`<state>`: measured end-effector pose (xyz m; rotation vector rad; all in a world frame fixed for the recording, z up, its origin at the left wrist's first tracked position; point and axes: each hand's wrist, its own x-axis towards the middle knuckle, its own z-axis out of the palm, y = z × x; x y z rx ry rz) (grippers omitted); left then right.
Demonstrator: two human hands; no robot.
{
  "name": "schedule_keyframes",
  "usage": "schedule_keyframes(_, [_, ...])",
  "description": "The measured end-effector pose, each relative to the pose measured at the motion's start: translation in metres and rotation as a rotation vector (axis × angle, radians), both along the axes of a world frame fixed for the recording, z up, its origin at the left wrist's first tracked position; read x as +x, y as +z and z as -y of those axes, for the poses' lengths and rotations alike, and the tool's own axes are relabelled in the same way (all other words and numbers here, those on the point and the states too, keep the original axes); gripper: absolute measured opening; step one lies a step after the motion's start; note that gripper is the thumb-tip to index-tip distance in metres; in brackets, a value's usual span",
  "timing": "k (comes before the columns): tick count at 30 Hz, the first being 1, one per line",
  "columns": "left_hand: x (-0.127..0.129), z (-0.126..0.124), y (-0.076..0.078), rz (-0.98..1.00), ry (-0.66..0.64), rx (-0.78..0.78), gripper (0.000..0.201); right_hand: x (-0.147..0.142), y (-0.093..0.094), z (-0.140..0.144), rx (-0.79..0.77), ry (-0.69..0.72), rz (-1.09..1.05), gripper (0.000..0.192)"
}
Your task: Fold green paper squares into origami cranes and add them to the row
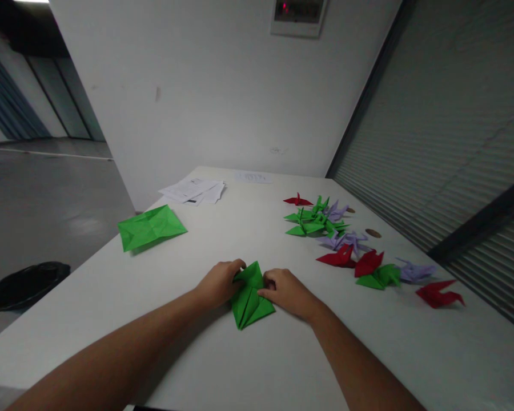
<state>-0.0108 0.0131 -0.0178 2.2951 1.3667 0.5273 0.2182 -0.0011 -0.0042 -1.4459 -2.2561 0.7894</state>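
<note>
Folded green paper: one piece (249, 305), lying on the desk (240, 234) between the hands, near the middle of the near edge, one pointed corner towards that edge.
Left hand: clamped on the paper's upper left side (220, 283), fingertips bent over the border.
Right hand: clamped on the opposite side (289, 291), thumb on top, other fingers curled in.
Handling: it looks very light, thin and soft, easy to crease and probably easy to tear at the points; not likely slippery.
Where to hold: best pinched lightly at the two side edges, leaving the layered middle unsqueezed.
Creased green sheet: one (152, 226), at the left edge; whether several layers lie together cannot be told.
Red paper birds: four (437, 294), along the right edge.
Purple paper birds: at least three (415, 272), among the red ones.
Green paper birds: several (306, 228), too overlapped to count; one more sits apart, nearer the front.
White papers: a few, overlapping (192, 188), by the far left corner.
</note>
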Motion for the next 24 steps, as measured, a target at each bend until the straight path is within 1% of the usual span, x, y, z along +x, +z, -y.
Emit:
schedule_keyframes(4, [0.000,0.000,0.001,0.003,-0.007,-0.007,0.036,-0.002,-0.003,-0.001,0.033,-0.006,0.038,0.022])
schedule_keyframes(12, [0.000,0.001,0.003,0.007,-0.035,-0.003,0.037,-0.003,-0.010,-0.002,0.102,0.044,0.099,0.015])
schedule_keyframes(15, [-0.001,0.002,0.003,0.010,-0.052,0.006,0.040,-0.002,-0.010,-0.001,0.096,0.056,0.092,0.011])
schedule_keyframes(18, [-0.004,0.002,0.002,0.027,-0.076,0.009,0.044,-0.002,-0.010,-0.001,0.126,0.056,0.118,0.009])
schedule_keyframes(20, [-0.007,0.003,0.006,0.050,-0.068,0.064,0.039,-0.001,-0.010,-0.001,0.165,0.028,0.156,0.011])
schedule_keyframes(21, [-0.009,0.005,0.009,0.058,-0.057,0.118,0.032,-0.001,-0.010,-0.002,0.179,0.006,0.174,0.013])
schedule_keyframes(23, [-0.011,0.012,0.017,0.060,-0.028,0.274,0.011,0.001,-0.012,-0.004,0.184,-0.042,0.191,0.016])
schedule_keyframes(24, [-0.011,0.017,0.022,0.042,-0.067,0.325,0.009,0.002,-0.012,-0.004,0.177,-0.061,0.188,0.016])
